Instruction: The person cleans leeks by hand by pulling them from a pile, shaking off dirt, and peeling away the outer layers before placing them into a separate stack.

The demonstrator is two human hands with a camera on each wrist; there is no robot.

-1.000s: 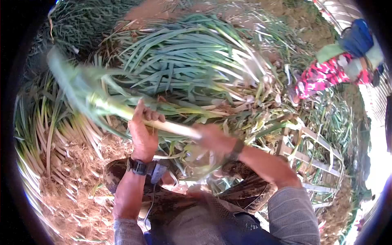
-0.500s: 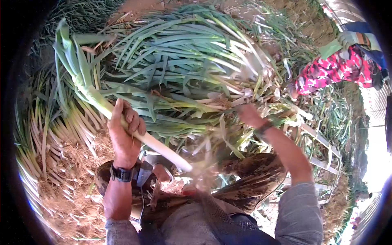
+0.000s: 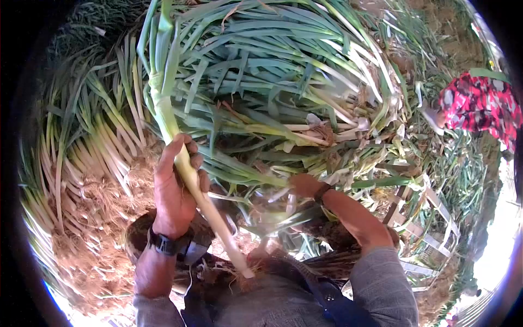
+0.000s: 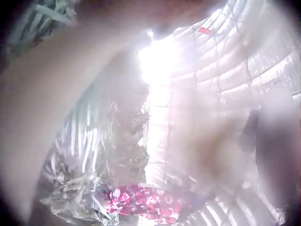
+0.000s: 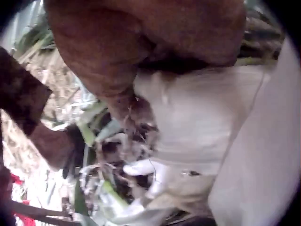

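Note:
A long leek (image 3: 220, 226) slants across the head view, green leaves at the top and pale root end low over the lap. My left hand (image 3: 175, 191) grips its stem, fingers curled round it. To the right, my right hand (image 3: 306, 186) is apart from that leek, over loose leaves. In the right wrist view the curled fingers of my right hand (image 5: 146, 37) pinch a wide pale leaf (image 5: 202, 117). The left wrist view is blurred and does not clearly show the grip.
A big pile of leeks (image 3: 261, 54) lies ahead, with rooted leeks (image 3: 103, 147) at the left. Pale slatted frame (image 3: 419, 229) stands at the right among scraps. Another person's pink patterned clothing (image 3: 479, 109) shows at far right.
The held leek has swung more upright, its root end lower toward the lap. My right hand left the stem, moved out to the right, then came back nearer and lower.

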